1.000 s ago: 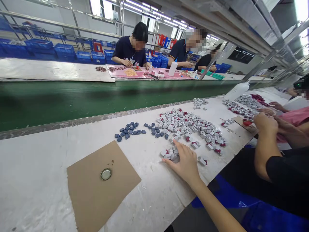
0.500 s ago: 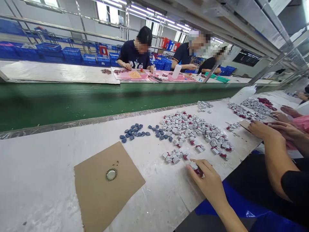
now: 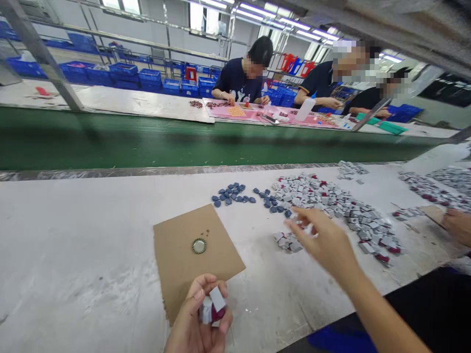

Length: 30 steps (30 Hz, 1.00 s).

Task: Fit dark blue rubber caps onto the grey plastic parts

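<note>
**Inspector:** Item 1, hands. Report.

**Assessor:** The left hand point(image 3: 196, 327) is low at the near edge of the table point(image 3: 73, 245). Its fingers are curled closed on the held blocks point(image 3: 214, 305), at least 2 small grey-white pieces with a dark red part, pinned between thumb and fingertips. The right hand point(image 3: 326, 241) hangs over the loose cluster point(image 3: 287, 241), just short of the main pile point(image 3: 342, 206), with its fingers spread. It is blurred, so I cannot tell whether a block is nipped in it.

**Inspector:** Item 2, surroundings.

**Assessor:** The cardboard sheet point(image 3: 176, 264) lies just beyond the left hand, and a round metal-rimmed disc point(image 3: 199, 245) rests on it. Blue-grey pieces point(image 3: 231, 192) sit to the left of the main pile. A co-worker's hand point(image 3: 458, 226) is at the far right, well apart.

**Inspector:** Item 3, handling.

**Assessor:** In my judgement, picking goes best from the cluster's edge, 1 block per pinch. Thumb and forefinger should take opposite flat faces so that neighbouring blocks are not scattered. The left grip looks crowded. The blocks there should all face alike, red ends together. They should also be held low over the cardboard, so that a dropped block lands close by and not among the blue-grey pieces.
</note>
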Motion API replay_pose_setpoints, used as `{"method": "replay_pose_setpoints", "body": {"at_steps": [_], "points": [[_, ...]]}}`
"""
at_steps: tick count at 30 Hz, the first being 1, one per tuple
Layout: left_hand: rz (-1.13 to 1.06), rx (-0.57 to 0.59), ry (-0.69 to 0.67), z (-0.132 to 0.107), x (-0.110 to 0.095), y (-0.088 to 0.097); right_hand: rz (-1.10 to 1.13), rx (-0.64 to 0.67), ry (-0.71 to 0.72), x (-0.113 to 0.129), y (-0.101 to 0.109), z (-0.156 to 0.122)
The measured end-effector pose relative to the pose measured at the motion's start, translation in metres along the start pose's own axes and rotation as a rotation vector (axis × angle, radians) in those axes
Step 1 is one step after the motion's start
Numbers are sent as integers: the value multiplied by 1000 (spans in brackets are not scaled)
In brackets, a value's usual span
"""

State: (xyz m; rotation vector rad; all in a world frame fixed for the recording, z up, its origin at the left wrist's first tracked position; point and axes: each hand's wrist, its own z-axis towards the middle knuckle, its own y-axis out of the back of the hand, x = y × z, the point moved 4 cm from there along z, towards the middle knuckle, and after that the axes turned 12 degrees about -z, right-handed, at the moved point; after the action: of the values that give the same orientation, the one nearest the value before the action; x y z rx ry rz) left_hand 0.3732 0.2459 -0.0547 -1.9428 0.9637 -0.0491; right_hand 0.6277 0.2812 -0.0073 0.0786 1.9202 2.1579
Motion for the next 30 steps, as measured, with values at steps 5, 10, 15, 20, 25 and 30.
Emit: {"method": "replay_pose_setpoints", "body": {"at_steps": [5, 10, 15, 20, 25, 30], "points": [[-40, 15, -18, -11, -6, 3, -179, 197, -42, -40, -42, 57], [40, 23, -82, -13, -9, 8, -287, 231, -5, -35, -54, 57], [-48, 9, -176, -10, -11, 21, -358, 194, -33, -25, -51, 54], [111, -73, -390, -19, -19, 28, -396, 170, -50, -17, -50, 58], [253, -78, -451, -29, -26, 29, -385, 106, -27, -10, -50, 57], [252, -107, -420, -29, -29, 30, -329, 136, 43, -9, -58, 55]]}}
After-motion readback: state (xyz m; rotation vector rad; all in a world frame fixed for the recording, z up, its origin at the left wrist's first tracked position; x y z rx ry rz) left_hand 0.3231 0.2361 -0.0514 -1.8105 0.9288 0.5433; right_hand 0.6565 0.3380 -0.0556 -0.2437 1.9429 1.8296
